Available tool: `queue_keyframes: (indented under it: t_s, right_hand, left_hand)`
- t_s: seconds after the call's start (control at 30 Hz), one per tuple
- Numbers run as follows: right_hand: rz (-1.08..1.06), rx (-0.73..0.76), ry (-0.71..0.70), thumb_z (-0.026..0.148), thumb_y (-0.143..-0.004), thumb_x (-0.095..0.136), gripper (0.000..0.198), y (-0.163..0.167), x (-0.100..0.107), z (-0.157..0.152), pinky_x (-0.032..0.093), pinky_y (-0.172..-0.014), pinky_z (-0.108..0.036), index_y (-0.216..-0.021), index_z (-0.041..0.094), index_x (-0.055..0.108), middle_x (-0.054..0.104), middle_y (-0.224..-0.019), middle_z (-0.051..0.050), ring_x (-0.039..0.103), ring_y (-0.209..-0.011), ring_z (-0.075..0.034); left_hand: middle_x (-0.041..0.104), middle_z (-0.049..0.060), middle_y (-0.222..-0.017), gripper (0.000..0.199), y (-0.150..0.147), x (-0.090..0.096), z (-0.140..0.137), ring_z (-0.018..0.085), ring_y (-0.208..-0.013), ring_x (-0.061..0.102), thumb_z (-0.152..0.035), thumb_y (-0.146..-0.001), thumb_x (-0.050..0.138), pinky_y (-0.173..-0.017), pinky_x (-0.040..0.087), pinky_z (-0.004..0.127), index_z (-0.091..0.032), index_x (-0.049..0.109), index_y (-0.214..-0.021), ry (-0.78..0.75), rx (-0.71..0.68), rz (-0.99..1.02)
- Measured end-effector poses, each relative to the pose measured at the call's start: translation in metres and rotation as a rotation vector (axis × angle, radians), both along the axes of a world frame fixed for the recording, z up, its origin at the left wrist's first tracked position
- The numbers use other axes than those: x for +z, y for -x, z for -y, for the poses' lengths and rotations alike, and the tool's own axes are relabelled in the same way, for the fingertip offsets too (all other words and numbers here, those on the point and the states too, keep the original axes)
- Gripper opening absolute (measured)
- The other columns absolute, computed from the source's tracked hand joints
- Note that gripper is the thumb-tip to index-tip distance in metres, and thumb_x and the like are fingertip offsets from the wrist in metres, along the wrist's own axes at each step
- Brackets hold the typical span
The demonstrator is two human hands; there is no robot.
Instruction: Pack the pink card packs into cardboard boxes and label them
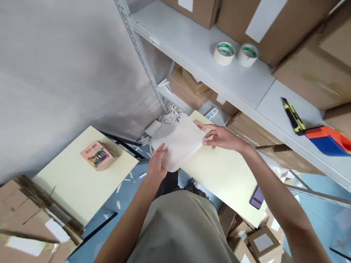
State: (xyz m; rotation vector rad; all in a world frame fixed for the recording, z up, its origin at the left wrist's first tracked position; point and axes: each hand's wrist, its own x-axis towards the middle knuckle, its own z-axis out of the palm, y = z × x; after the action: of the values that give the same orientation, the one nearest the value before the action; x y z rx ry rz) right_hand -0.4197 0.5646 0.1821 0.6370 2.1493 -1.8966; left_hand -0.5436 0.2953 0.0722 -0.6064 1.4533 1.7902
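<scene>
A thin white sheet (pixel 182 142), perhaps paper or a flat bag, is held up in front of me over the end of a pale yellow table (pixel 223 177). My left hand (pixel 158 163) grips its near left edge, thumb and fingers closed on it. At the right edge, my right hand (pixel 220 136) pinches the sheet between thumb and fingers, with other fingers stretched over its far corner. The far fingertips of the right hand are partly hard to make out.
A stack of printed cards or booklets (pixel 98 156) lies on a left table (pixel 75 175). A phone (pixel 257 197) rests on the right one. The shelf (pixel 199 47) bears tape rolls (pixel 224 53), a cutter (pixel 292 116), a tape dispenser (pixel 331 140) and cartons (pixel 260 20). Scraps litter the floor.
</scene>
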Motion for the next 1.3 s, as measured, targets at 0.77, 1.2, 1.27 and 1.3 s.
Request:
queue_keyframes:
  t_s: [0.77,1.2,1.27,1.3]
  right_hand:
    - [0.509,-0.076,-0.244,0.025,-0.087,0.084,0.071,-0.277,-0.008,-0.043,0.059,-0.073,-0.033,-0.155,0.029,0.064,0.082,-0.123,-0.007,0.077,-0.067,-0.019]
    - [0.32,-0.356,-0.428,0.023,-0.099,0.077,0.049,-0.244,-0.1,-0.079,0.059,-0.09,-0.031,-0.147,0.023,0.068,0.085,-0.109,-0.005,0.079,-0.097,-0.022]
    - [0.353,-0.354,-0.452,0.022,-0.1,0.076,0.046,-0.235,-0.125,-0.087,0.059,-0.089,-0.03,-0.145,0.023,0.069,0.084,-0.113,-0.005,0.079,-0.093,-0.021]
    - [0.394,-0.346,-0.474,0.021,-0.099,0.076,0.045,-0.232,-0.138,-0.091,0.059,-0.09,-0.03,-0.143,0.023,0.071,0.084,-0.115,-0.005,0.079,-0.095,-0.021]
  left_hand:
    - [0.076,-0.002,-0.09,0.054,-0.116,-0.064,-0.091,0.011,-0.072,0.072,0.002,-0.081,0.074,-0.077,0.058,0.019,-0.023,0.068,-0.13,0.138,-0.21,0.148]
    - [0.071,-0.002,-0.083,0.045,-0.035,-0.099,-0.089,0.007,-0.068,0.066,0.0,-0.084,0.073,-0.063,0.054,0.013,-0.024,0.072,-0.122,0.297,-0.234,-0.006]
    - [0.068,-0.003,-0.078,0.042,-0.035,-0.108,-0.084,0.006,-0.063,0.062,-0.003,-0.08,0.077,-0.06,0.05,0.014,-0.021,0.073,-0.118,0.346,-0.279,-0.028]
    - [0.066,-0.004,-0.075,0.041,-0.037,-0.113,-0.082,0.006,-0.061,0.06,-0.005,-0.078,0.079,-0.06,0.049,0.014,-0.02,0.074,-0.116,0.372,-0.312,-0.035]
